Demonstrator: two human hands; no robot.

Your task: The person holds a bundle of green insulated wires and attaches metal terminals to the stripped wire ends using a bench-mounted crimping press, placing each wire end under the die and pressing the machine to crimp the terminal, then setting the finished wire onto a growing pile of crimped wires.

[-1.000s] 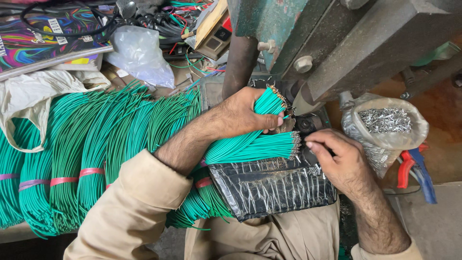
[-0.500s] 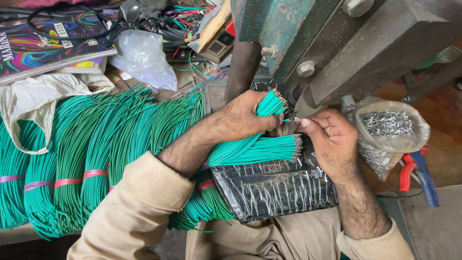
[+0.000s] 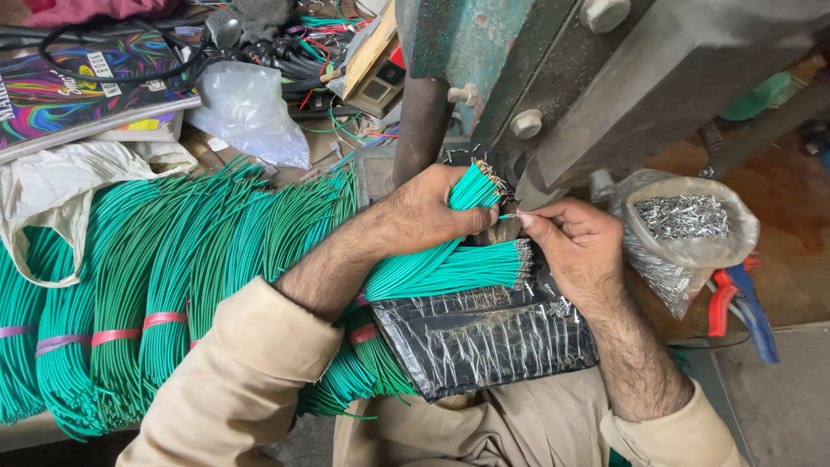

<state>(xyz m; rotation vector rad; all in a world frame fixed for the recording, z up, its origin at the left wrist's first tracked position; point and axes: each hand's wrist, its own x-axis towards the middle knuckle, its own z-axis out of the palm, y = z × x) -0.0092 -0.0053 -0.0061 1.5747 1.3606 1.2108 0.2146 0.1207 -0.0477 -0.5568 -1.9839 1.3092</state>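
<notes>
My left hand (image 3: 432,212) grips a bundle of short green wires (image 3: 471,190) with bare metal tips, held up against the base of a grey-green metal press (image 3: 553,78). My right hand (image 3: 575,246) pinches one single green wire (image 3: 508,216) by its end, right beside the bundle and under the press. A second bunch of green wires (image 3: 450,270) lies across a black plastic-wrapped block (image 3: 484,337) on my lap, just below both hands.
Large bundles of long green wire (image 3: 147,285), tied with pink bands, lie at left. A clear bag of small metal terminals (image 3: 687,220) sits at right, with red and blue pliers (image 3: 739,303) beside it. Colourful books (image 3: 78,86), a plastic bag (image 3: 246,112) and tangled cables lie behind.
My right hand has risen from the lower bunch of wires to the press, now holding a single wire next to the bundle. My left hand has stayed in place.
</notes>
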